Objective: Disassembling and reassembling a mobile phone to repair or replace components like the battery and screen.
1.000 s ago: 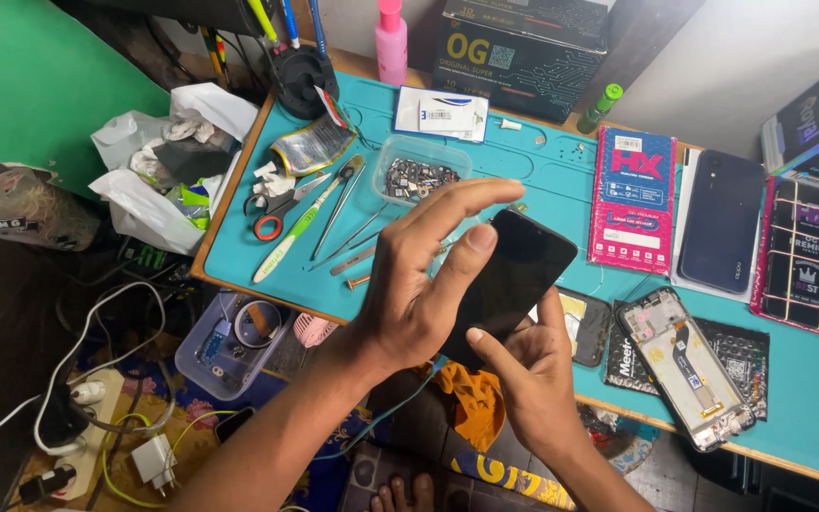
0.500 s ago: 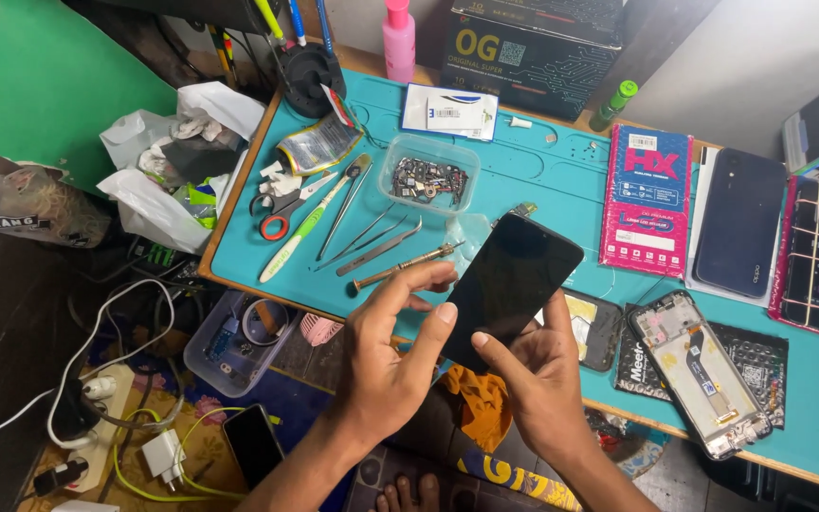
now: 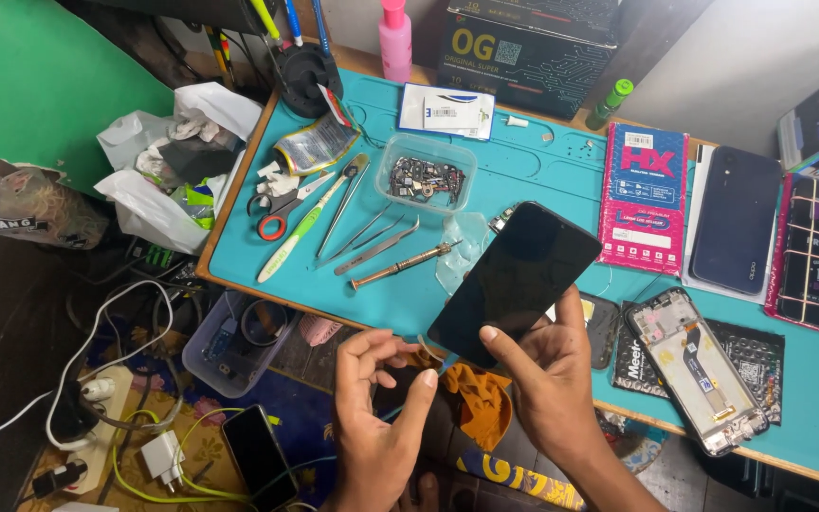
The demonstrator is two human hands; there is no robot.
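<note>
Screwdriver and parts tub at 10 o'clock of screen, right hand pinching it; left hand has let go, open.

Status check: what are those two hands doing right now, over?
Right hand grips black phone screen by its lower edge, tilted over teal mat. Left hand open, empty, just beside it. Nothing between them.

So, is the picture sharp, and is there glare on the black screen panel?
Head view: mostly sharp and evenly lit. The black glass screen panel in the right hand shows only a faint dull sheen, no bright glare. The teal work mat has soft shadows. The table edges look slightly bent by the wide lens.
</note>
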